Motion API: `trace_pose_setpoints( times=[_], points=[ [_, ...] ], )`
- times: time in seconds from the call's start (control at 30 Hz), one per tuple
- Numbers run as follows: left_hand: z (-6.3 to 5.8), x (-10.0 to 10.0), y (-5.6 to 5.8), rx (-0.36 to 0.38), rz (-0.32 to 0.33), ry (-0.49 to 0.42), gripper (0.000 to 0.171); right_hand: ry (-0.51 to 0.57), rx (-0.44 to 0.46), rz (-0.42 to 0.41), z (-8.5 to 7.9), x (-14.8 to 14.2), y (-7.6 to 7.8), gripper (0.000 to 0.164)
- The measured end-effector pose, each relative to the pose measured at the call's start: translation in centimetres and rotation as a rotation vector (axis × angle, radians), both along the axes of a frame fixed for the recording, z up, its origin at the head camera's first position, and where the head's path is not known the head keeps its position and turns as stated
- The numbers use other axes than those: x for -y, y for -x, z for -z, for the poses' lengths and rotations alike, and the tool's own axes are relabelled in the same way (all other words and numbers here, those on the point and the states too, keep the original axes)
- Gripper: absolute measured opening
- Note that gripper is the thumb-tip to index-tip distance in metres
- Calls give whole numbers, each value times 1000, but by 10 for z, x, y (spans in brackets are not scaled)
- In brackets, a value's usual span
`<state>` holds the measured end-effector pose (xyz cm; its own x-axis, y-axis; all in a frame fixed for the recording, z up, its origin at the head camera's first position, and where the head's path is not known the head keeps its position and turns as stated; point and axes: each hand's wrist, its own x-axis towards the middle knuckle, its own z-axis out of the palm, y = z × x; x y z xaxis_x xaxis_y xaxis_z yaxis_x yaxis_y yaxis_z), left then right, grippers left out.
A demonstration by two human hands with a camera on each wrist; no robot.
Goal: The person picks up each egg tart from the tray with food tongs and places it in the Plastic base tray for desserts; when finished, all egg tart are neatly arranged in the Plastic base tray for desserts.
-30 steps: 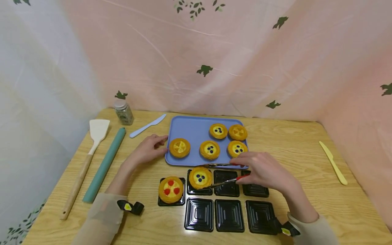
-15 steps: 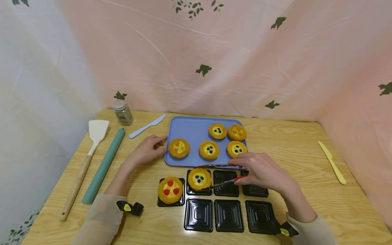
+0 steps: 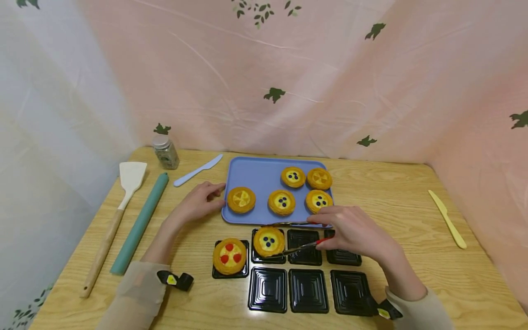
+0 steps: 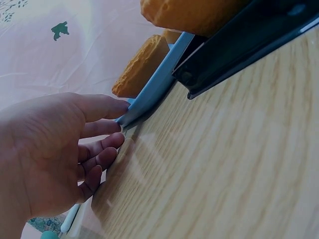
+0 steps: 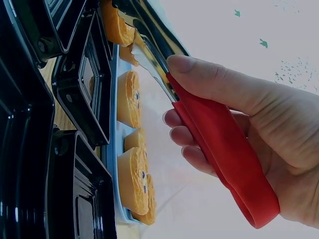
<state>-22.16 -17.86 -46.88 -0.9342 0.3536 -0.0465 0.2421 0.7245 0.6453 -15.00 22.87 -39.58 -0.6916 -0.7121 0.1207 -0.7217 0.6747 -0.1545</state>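
Blueberry-topped tart (image 3: 268,241): sits between the tongs' two arms, over a black square tray (image 3: 268,260) in the far row; cannot tell whether its base bears on the tray or is just above it. Tongs (image 5: 219,134): arms straddle the tart from either side, presumably so its topping goes untouched. Right hand (image 3: 356,231) grips them, thumb on one red handle, fingers curled under; this likely keeps the fingers off the pastry. Left hand (image 3: 200,201): relaxed, fingertips at the left edge of the blue tray (image 3: 252,173), perhaps to steady it. Five more tarts (image 3: 282,202) lie on that tray. Strawberry-topped tart (image 3: 229,256) is in the leftmost black tray. Other black trays (image 3: 267,289) stand in rows, probably for easy reach. Spatula (image 3: 109,233) and teal roll (image 3: 140,224) lie leftward on the tabletop (image 3: 392,183), apart from the work.
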Motion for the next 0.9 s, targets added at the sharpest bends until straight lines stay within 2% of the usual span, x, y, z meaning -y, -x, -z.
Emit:
trace_pose_setpoints(
  times=[0.4, 0.9],
  points=[
    [-1, -1, 1, 9, -3, 15, 61, 4, 20, 3, 0, 0, -1, 57],
    [0, 0, 1, 6, -2, -10, 60, -11, 30, 25, -2, 1, -2, 62]
  ],
)
